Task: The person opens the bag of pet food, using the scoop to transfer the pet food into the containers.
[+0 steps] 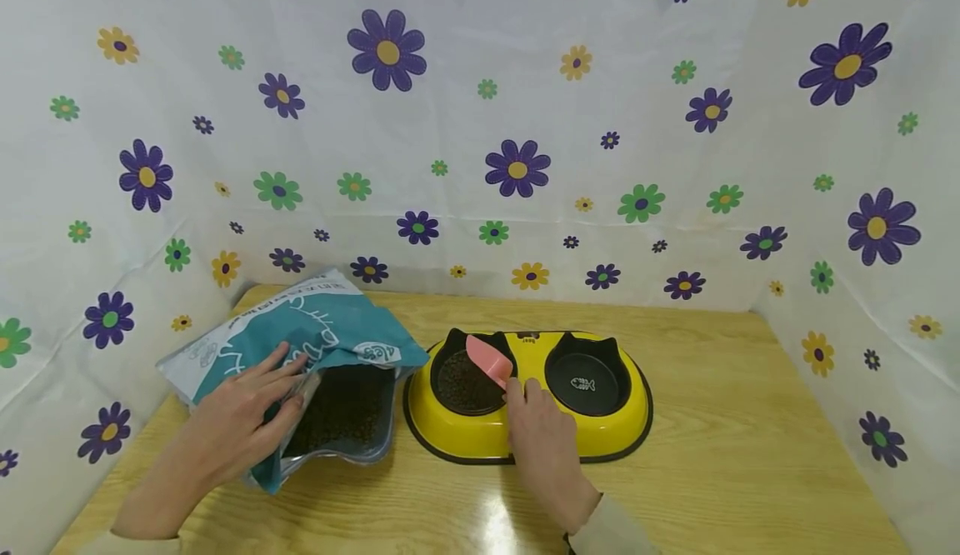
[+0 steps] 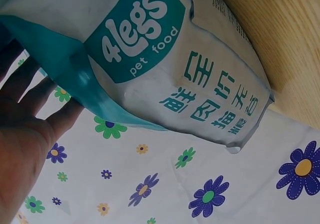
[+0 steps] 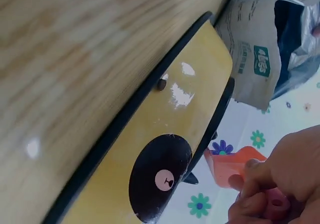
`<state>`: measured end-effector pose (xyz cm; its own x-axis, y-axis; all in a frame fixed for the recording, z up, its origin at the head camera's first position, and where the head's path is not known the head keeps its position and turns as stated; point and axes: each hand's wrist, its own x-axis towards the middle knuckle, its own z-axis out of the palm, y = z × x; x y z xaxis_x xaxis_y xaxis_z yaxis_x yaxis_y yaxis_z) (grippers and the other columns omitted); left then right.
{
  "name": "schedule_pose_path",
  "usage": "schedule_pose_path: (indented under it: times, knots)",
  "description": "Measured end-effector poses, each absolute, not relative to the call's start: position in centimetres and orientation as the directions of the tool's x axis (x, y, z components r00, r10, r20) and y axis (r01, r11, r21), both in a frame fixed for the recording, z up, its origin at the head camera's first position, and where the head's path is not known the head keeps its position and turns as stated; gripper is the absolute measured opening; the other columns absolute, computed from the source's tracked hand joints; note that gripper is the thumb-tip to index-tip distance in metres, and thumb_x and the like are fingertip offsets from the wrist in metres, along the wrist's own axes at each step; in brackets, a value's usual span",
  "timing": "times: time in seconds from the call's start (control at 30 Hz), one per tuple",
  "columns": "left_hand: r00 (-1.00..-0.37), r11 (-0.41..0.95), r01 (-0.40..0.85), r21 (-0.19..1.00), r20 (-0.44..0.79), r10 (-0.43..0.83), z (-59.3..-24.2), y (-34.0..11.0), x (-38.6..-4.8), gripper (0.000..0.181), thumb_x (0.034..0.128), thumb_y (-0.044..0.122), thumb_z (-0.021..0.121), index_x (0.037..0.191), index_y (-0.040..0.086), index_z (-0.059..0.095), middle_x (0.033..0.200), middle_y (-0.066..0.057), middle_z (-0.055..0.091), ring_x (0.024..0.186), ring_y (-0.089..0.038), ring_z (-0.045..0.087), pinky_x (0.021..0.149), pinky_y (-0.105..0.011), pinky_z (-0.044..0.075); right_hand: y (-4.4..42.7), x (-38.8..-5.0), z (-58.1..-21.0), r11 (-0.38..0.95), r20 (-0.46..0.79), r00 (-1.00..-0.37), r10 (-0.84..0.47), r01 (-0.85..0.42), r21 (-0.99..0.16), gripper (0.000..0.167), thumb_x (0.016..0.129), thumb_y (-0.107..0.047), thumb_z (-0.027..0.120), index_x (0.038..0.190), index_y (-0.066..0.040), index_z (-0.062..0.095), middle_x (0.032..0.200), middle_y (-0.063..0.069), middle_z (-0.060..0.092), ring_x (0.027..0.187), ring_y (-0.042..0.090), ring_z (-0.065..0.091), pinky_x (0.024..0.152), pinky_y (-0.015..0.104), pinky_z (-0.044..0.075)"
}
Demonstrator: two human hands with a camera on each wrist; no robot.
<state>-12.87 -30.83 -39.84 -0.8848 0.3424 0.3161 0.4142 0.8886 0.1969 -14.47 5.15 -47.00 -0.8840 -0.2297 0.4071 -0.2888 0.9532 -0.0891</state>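
A pink scoop (image 1: pixel 489 361) is tilted over the left black bowl (image 1: pixel 450 347) of a yellow double pet feeder. My right hand (image 1: pixel 543 442) grips its handle, and in the right wrist view the fingers curl round that handle. Brown kibble (image 1: pixel 465 384) lies in the left bowl. At the left, my left hand (image 1: pixel 236 426) holds the edge of a teal and white pet food bag (image 1: pixel 288 322) at its mouth. More kibble (image 1: pixel 341 413) shows inside the bag. The left wrist view shows the bag's printed side (image 2: pixel 150 69) beside the fingers.
The right black bowl (image 1: pixel 588 384) bears a fish-bone print. The feeder's yellow base (image 1: pixel 528 434) has a dark rim at the tabletop. Wooden table (image 1: pixel 720 422) extends to the right. A white flowered cloth (image 1: pixel 465 113) hangs behind and at both sides.
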Motion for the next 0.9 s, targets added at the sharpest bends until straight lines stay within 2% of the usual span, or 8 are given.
schedule_pose_path:
  times: [0.1,0.2,0.33,0.43,0.53,0.63,0.8,0.9]
  knots:
    - [-0.885,0.886,0.417,0.202,0.313,0.345,-39.9,-30.8,-12.8,0.036,0.0998,0.022,0.062,0.132,0.008,0.070,0.140,-0.013,0.065,0.135,-0.046,0.055,0.095,-0.069,0.049,5.4,-14.4,-46.9,0.940,0.442,-0.872,-0.211,-0.306,-0.154,0.024,0.092,-0.020,0.077,0.104,-0.008,0.061,0.072,0.001,0.046,0.052,0.010,0.034,0.040,0.017,0.028]
    - [-0.886,0.885,0.417,0.209,0.310,0.345,-39.9,-30.8,-12.8,0.035,0.0999,0.022,0.062,0.131,0.008,0.071,0.140,-0.013,0.065,0.135,-0.046,0.055,0.096,-0.069,0.049,5.6,-14.2,-46.5,0.863,0.422,-0.888,-0.184,-0.351,-0.363,0.016,0.101,-0.022,0.064,0.102,-0.006,0.060,0.068,-0.002,0.044,0.049,0.005,0.032,0.042,0.016,0.026]
    - [-0.889,0.888,0.411,0.206,0.307,0.341,-39.9,-30.8,-12.9,0.036,0.0993,0.022,0.063,0.131,0.007,0.071,0.141,-0.013,0.065,0.136,-0.046,0.054,0.098,-0.069,0.048,5.8,-13.6,-45.5,0.557,0.214,-0.950,-0.229,-0.308,-0.771,0.023,0.108,-0.025,0.052,0.103,-0.004,0.062,0.068,-0.003,0.044,0.052,0.003,0.034,0.049,0.017,0.030]
    - [-0.892,0.891,0.408,0.200,0.297,0.342,-39.8,-30.9,-13.0,0.038,0.0993,0.023,0.063,0.133,0.007,0.069,0.142,-0.014,0.064,0.137,-0.046,0.053,0.098,-0.070,0.047,5.7,-12.9,-45.2,0.297,0.050,-0.934,-0.353,-0.163,-0.941,0.032,0.110,-0.026,0.048,0.105,0.002,0.063,0.068,-0.002,0.044,0.053,0.004,0.035,0.050,0.019,0.030]
    - [-0.891,0.891,0.410,0.194,0.292,0.347,-39.8,-30.9,-12.9,0.038,0.0996,0.024,0.063,0.134,0.008,0.069,0.143,-0.014,0.063,0.137,-0.045,0.053,0.097,-0.070,0.047,5.2,-12.2,-45.3,0.160,-0.023,-0.878,-0.478,-0.062,-0.985,0.035,0.110,-0.025,0.047,0.106,0.007,0.062,0.067,-0.001,0.043,0.050,0.005,0.032,0.048,0.020,0.028]
    - [-0.884,0.888,0.421,0.185,0.300,0.357,-39.9,-31.0,-12.9,0.035,0.1004,0.024,0.062,0.132,0.010,0.071,0.142,-0.013,0.064,0.137,-0.045,0.053,0.097,-0.069,0.048,4.4,-11.8,-45.3,0.135,-0.030,-0.834,-0.551,-0.054,-0.989,0.036,0.110,-0.026,0.048,0.107,0.007,0.062,0.067,-0.001,0.042,0.049,0.006,0.030,0.048,0.021,0.027]
    - [-0.875,0.885,0.431,0.175,0.319,0.363,-39.9,-30.9,-12.9,0.033,0.1020,0.024,0.061,0.129,0.011,0.073,0.141,-0.014,0.065,0.136,-0.046,0.054,0.096,-0.068,0.049,2.5,-11.6,-44.9,0.254,0.005,-0.799,-0.601,-0.197,-0.947,0.032,0.109,-0.031,0.050,0.099,-0.004,0.063,0.067,-0.005,0.042,0.050,0.005,0.031,0.051,0.019,0.027]
    - [-0.875,0.885,0.430,0.179,0.325,0.359,-39.9,-30.9,-12.9,0.032,0.1024,0.025,0.060,0.129,0.012,0.073,0.140,-0.013,0.065,0.136,-0.046,0.054,0.096,-0.069,0.049,1.0,-11.7,-44.6,0.365,0.068,-0.778,-0.624,-0.367,-0.855,0.028,0.109,-0.031,0.050,0.095,-0.009,0.060,0.066,-0.008,0.039,0.051,0.003,0.032,0.052,0.017,0.028]
